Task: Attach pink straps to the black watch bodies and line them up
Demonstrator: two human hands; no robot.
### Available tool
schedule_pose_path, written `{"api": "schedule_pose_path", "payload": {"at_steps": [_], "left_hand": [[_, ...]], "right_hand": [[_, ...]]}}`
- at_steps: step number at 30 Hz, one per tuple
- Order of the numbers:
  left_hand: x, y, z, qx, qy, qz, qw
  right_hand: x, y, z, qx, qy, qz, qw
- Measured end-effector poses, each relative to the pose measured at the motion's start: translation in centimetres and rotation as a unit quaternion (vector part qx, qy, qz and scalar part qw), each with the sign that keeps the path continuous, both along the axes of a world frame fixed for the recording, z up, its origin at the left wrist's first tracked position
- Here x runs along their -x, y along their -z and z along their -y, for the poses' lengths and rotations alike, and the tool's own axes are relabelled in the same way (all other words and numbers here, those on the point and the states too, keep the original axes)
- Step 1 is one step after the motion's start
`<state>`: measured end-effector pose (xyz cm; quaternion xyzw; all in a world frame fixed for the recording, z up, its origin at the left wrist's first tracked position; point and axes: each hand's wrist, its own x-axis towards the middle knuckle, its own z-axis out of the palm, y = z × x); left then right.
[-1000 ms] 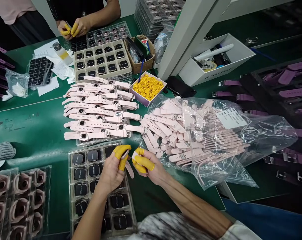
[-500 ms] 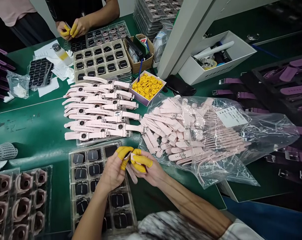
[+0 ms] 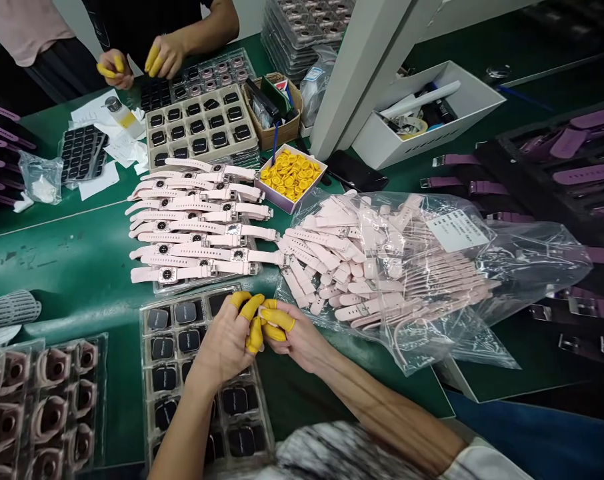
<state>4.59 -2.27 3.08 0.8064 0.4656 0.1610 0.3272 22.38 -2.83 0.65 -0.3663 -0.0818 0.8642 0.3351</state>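
My left hand (image 3: 229, 340) and my right hand (image 3: 293, 335) meet fingertip to fingertip, with yellow finger cots on several fingers. Both are closed in a pinch. Between them is a smartwatch with a pink strap, now almost wholly covered by the fingers; only a pale sliver shows. Under my left forearm lies a tray (image 3: 143, 360) of black square watch bodies (image 3: 163, 347). Just beyond my hands, pink-strapped watches (image 3: 197, 223) lie face down in overlapping rows. To the right, loose pink watch straps (image 3: 327, 257) spill from a clear plastic bag (image 3: 527, 267).
A box of yellow finger cots (image 3: 292, 175) stands behind the straps. A grey post (image 3: 362, 73) rises beside a white bin (image 3: 397, 147) of tools. Across the table, a co-worker's hands (image 3: 165, 57) are over trays. Trays with pink-brown parts (image 3: 49, 413) lie at front left.
My fingers have closed further around the watch, hiding the dark edge and the hanging pink strap end that showed before. The co-worker's hands have moved apart.
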Motion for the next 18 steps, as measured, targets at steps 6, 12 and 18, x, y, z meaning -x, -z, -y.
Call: {"api": "schedule_pose_path", "payload": {"at_steps": [6,12,18], "left_hand": [[0.0,-0.2,-0.1,0.022,0.005,0.020,1.000],[1.0,-2.3,0.0,0.069,-0.007,0.033,0.997],[7.9,-3.5,-0.6,-0.001,-0.049,-0.159,0.986]], "right_hand": [[-0.2,-0.5,-0.1,-0.018,-0.023,-0.002,1.000],[-1.0,-0.7,-0.2,-0.198,-0.049,0.121,0.971],[-2.4,-0.2,-1.1,-0.462,-0.186,0.383,0.778]]}}
